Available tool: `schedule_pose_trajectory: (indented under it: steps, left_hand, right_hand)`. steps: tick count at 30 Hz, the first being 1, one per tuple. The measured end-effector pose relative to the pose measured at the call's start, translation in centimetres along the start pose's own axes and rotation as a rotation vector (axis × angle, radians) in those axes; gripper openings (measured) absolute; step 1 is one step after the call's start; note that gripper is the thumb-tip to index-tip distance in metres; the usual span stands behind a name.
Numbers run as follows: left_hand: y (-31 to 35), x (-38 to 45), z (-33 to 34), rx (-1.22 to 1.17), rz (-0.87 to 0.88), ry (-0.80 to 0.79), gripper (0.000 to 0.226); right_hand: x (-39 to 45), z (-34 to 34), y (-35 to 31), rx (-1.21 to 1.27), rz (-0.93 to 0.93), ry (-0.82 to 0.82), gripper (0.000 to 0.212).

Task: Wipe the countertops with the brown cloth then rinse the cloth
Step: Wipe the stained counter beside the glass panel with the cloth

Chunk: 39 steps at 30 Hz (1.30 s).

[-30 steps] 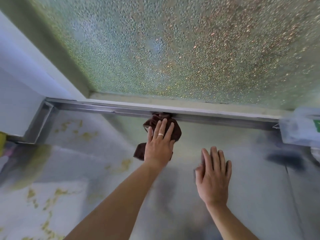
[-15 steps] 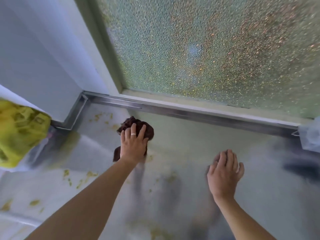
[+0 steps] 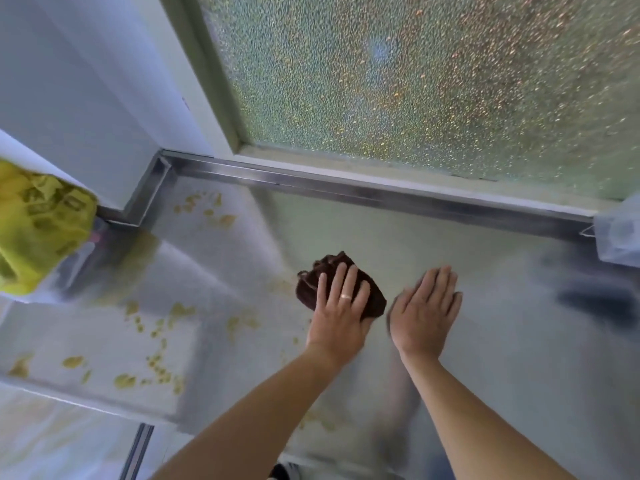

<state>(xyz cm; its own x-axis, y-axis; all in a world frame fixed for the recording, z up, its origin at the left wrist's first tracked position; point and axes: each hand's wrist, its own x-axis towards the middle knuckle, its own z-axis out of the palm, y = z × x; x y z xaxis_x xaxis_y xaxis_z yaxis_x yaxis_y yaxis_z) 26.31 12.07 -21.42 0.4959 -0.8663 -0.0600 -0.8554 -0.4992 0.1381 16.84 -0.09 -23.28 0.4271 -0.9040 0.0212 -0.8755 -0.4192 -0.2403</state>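
Observation:
A bunched brown cloth (image 3: 311, 282) lies on the shiny steel countertop (image 3: 467, 341) in the middle of the head view. My left hand (image 3: 341, 313), with a ring on one finger, presses flat on the cloth with straight fingers and covers its near half. My right hand (image 3: 426, 313) rests flat on the bare steel just to the right of the cloth, fingers straight and together. Both forearms reach in from the bottom edge.
A frosted window (image 3: 433, 81) stands behind the counter's raised steel rim (image 3: 346, 187). A yellow cloth (image 3: 38, 230) hangs at the far left. A clear plastic bag (image 3: 620, 233) sits at the right edge. Yellowish marks (image 3: 159, 327) show on the counter's left part.
My left hand slid the cloth left along the back rim, then back toward me and to the right, close beside my right hand. The view shifted left.

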Motion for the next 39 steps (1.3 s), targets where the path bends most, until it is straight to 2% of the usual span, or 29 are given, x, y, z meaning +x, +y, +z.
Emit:
schedule_pose_trajectory:
  steps: [7,13,17,21,23,27,29,35,39]
  left_hand:
    - [-2.4,-0.5,0.4,-0.082,-0.103,-0.003,0.064]
    - [-11.3,-1.0,-0.3,-0.056,-0.324,0.026,0.068]
    - [-15.8,0.0,-1.8,-0.084,-0.348,-0.07,0.063]
    - [-13.1,0.2,-3.8,-0.414,-0.438,-0.015,0.049]
    - [-9.3,-0.7,-4.5,-0.493,-0.344,-0.021,0.046]
    - [-0.1,-5.9,-2.6,-0.25,-0.04,-0.149,0.053]
    - [2.5,-8.7,-1.2,-0.157,-0.017,-0.149,0.053]
    - [0.8,-9.7,-0.2,-0.097,-0.034,-0.082,0.049]
    - [-3.1,-10.5,0.1,-0.124,-0.178,-0.022,0.054]
  right_hand:
    - [-0.3,0.0,0.5,-0.014,-0.04,0.025,0.062]
    - [-1.0,-0.1,1.2,-0.01,-0.07,0.008,0.059]
    - [-5.2,-0.9,2.9,-0.054,-0.082,0.025,0.056]
    - [-9.2,-1.1,4.3,-0.084,-0.121,0.005,0.058]
    - [-9.4,-0.9,4.3,-0.095,-0.108,-0.001,0.058]
    - [-9.3,-1.0,4.3,-0.119,-0.095,-0.054,0.06]
    - [-9.3,-1.1,4.3,-0.118,-0.103,-0.062,0.061]
    - [-9.4,-1.3,4.6,-0.087,-0.133,-0.031,0.059]
    - [-9.7,-0.8,4.8,-0.059,-0.134,-0.029,0.057]
